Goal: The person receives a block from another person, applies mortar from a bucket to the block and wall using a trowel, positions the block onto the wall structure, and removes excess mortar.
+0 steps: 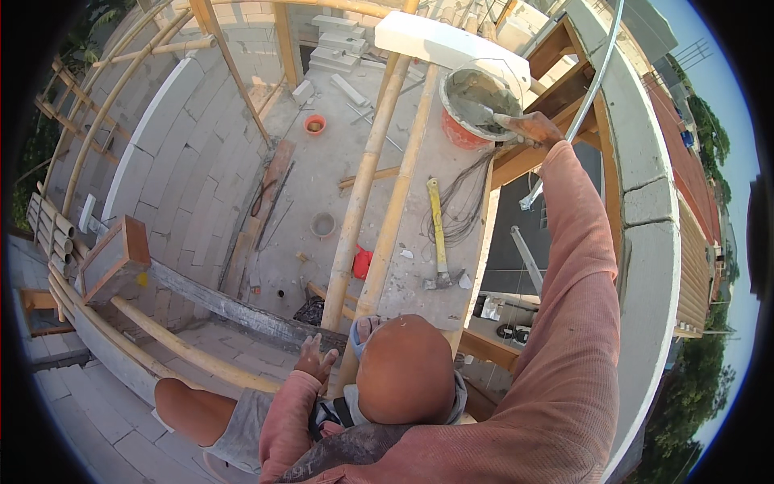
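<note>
At the upper right, my right arm reaches to a red bucket (pixel 461 134) that holds wet grey mortar (pixel 484 93). My right hand (pixel 532 127) is closed at the bucket's near right rim, with mortar-smeared fingers. Whether it grips the rim or a tool handle is hard to make out. Low in the middle, beside my bare knee (pixel 405 367), my left hand (pixel 316 360) has its fingers apart and nothing in them. It is close to a bamboo pole (pixel 352 270) and the end of a dark, mortar-stained plank (pixel 234 309).
A hammer with a yellow handle (pixel 437 226) lies near loose wire (pixel 463 206). A white block (pixel 443 40) rests beyond the bucket. An opening (pixel 516 234) drops away beneath my right arm, beside a block wall (pixel 645 234). Below stand a small orange bucket (pixel 314 124) and a grey tub (pixel 322 226).
</note>
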Demonstrator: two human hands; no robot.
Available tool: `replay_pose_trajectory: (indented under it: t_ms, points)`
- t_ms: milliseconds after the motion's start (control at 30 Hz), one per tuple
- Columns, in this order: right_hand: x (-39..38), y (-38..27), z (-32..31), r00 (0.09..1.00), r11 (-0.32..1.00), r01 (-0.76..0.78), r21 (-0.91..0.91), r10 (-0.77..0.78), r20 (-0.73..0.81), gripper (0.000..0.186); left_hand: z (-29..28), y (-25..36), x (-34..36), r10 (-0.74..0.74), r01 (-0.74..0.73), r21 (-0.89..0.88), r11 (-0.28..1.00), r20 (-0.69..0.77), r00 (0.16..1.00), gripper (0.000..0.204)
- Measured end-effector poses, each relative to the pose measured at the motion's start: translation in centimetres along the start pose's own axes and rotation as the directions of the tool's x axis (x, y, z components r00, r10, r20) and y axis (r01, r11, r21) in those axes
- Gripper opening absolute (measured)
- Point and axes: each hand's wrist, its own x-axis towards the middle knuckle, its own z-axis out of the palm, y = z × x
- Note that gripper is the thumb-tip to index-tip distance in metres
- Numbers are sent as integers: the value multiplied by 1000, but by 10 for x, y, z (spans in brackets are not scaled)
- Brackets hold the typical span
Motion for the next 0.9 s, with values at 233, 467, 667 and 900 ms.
replay_pose_trajectory:
  t_ms: [233,467,667,900]
  points:
    - [-35,75,51,995,697,101,710,-55,-88,58,2,-1,10,54,-55,-42,998,-19,998,88]
    - [-97,40,89,965,134,231,964,-157,-209,37,44,-82,56,230,-233,84,969,39,972,85]
    - [-187,44,-3,929,45,366,930,-77,-362,35,30,-26,64,264,-255,-113,960,64,963,82]
    - [-364,45,-141,766,600,356,716,252,-592,37,-7,30,25,218,-221,-97,970,-40,975,76]
